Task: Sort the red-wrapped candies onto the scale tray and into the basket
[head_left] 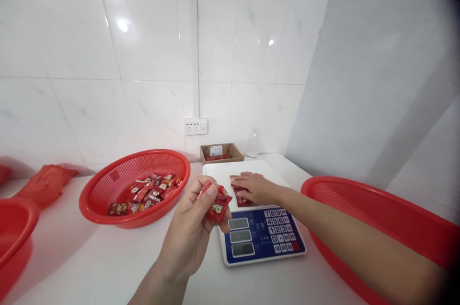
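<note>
My left hand (192,218) is closed around several small red snack packets (218,207), the thumb pressing on top. It is held in front of the left edge of a white digital scale (264,261) with a blue keypad panel. On the scale's white plate lie more red packets (243,198). My right hand (256,187) rests over them from the right, fingers stretched out and slightly apart. Part of those packets is hidden under the hand. The numbers on the scale's grey displays (240,236) are too faint to read.
A red plastic basket (134,221) holding mixed small packets stands left of the scale. Another red basket (338,182) is on the right, partly behind my forearm. A cardboard box (222,151), a red bag (45,185) and a further red tub (17,216) are also on the white table.
</note>
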Motion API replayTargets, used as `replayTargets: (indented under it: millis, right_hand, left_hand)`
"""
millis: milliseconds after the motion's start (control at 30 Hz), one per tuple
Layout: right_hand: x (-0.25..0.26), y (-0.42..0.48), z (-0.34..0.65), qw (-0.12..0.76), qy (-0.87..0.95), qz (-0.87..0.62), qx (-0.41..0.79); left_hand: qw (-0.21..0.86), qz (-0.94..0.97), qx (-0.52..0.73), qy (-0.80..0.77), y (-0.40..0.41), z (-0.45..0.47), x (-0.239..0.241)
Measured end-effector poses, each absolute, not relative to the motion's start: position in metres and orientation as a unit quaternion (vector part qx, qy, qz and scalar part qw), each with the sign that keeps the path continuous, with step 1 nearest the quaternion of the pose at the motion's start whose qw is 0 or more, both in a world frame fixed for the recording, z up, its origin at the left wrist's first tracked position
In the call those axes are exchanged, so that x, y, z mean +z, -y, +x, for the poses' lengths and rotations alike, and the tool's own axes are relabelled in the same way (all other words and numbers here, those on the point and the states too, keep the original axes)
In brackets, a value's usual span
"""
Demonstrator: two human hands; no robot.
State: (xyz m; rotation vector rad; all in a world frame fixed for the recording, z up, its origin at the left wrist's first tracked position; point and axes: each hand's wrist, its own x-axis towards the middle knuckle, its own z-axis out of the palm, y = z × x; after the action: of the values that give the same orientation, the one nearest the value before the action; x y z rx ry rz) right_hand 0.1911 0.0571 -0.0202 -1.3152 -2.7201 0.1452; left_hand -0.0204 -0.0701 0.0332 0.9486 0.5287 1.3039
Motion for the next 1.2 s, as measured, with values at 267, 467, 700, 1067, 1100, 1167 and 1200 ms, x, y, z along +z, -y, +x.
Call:
replayTargets:
  millis: [267, 467, 700, 1067, 1100, 1167, 1200]
  right_hand:
    - [-0.021, -0.074, 0.217, 0.096, 0.864, -0.491, 0.061]
    - [-0.02, -0.088, 0.254, 0.087, 0.798, -0.594, 0.054]
    - [-0.025, -0.081, 0.252, 0.076, 0.794, -0.599, 0.07]
    - [-0.019, -0.074, 0.247, 0.07, 0.793, -0.601, 0.068]
    - [-0.019, -0.073, 0.247, 0.068, 0.788, -0.609, 0.067]
    - [-0.019, -0.072, 0.248, 0.061, 0.777, -0.622, 0.068]
    - [-0.019, -0.071, 0.248, 0.057, 0.774, -0.627, 0.07]
  left_hand:
    - [0.669, 0.415, 0.571, -0.234, 0.071, -0.02, 0.034]
    - [0.668, 0.413, 0.574, -0.232, 0.071, -0.02, 0.034]
    - [0.673, 0.404, 0.573, -0.234, 0.071, -0.019, 0.036]
    - [0.669, 0.402, 0.577, -0.239, 0.072, -0.019, 0.037]
    - [0.669, 0.403, 0.577, -0.239, 0.071, -0.019, 0.036]
    - [0.669, 0.408, 0.573, -0.238, 0.071, -0.019, 0.036]
    - [0.67, 0.411, 0.57, -0.237, 0.071, -0.02, 0.036]
